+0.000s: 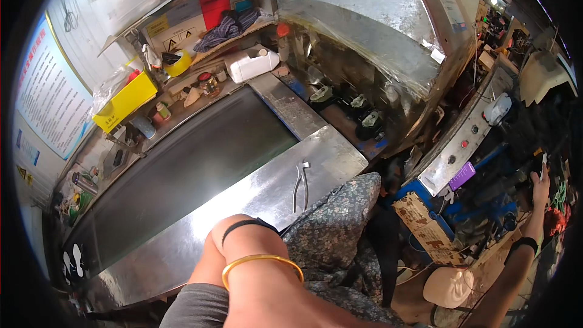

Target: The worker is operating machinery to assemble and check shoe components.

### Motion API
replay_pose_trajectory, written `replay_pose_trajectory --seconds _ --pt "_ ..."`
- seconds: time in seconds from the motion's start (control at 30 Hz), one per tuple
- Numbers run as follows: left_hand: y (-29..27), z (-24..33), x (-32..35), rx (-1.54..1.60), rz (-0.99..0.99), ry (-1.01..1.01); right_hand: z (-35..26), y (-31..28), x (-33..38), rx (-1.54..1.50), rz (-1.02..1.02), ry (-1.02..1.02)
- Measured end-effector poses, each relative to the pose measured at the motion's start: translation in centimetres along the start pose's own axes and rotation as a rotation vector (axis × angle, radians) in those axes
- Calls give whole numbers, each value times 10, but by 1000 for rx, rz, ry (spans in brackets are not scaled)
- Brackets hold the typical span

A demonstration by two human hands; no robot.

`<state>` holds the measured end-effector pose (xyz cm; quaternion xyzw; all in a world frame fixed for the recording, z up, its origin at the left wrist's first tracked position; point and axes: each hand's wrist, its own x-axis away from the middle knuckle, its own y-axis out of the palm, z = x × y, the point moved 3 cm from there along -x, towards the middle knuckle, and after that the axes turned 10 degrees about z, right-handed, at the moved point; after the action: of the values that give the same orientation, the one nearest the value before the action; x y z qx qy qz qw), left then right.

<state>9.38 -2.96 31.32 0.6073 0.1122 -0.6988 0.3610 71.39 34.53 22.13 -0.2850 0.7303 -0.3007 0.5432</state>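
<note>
The left hand (226, 249) is resting bent at the wrist on the steel table edge (182, 249); its fingers are hidden under the forearm, so I cannot tell if they are closed or spread. A gold bangle (261, 261) and a black band (246, 225) are sitting on this arm. The right hand (540, 183) is reaching far to the right and is gripping a small white object (543, 161), too small to identify. Metal pliers (301, 183) are lying on the steel table just beside the flowered cloth (340, 218), long axis nearly up and down in the picture, jaws pointing away from the person. On the back shelf a yellow box (124, 102) is standing tilted, its contents not visible, and a white canister (250, 64) is lying near it.
</note>
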Motion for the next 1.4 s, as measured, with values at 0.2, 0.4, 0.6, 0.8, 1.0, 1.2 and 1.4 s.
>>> replay_pose_trajectory --seconds 0.2,0.4,0.6,0.8,1.0,1.2,1.4 --pt "-9 20 -19 -352 -262 97 -2 1 1 35 17 26" --pt "-5 40 -17 -368 -183 54 -12 4 5 57 -15 23" --pt "-5 43 -31 -541 -392 18 -42 -18 -3 13 -61 88" --pt "-8 44 -35 -595 -335 48 -54 -16 -16 -19 -89 32" --pt "-20 30 -23 -461 -297 93 -25 -10 -23 -90 -91 52" --pt "-78 33 -2 -949 -665 -445 -8 -11 -30 -145 -60 -6" --pt "-112 -13 53 -1553 -833 -325 -43 -10 -14 168 -4 37"
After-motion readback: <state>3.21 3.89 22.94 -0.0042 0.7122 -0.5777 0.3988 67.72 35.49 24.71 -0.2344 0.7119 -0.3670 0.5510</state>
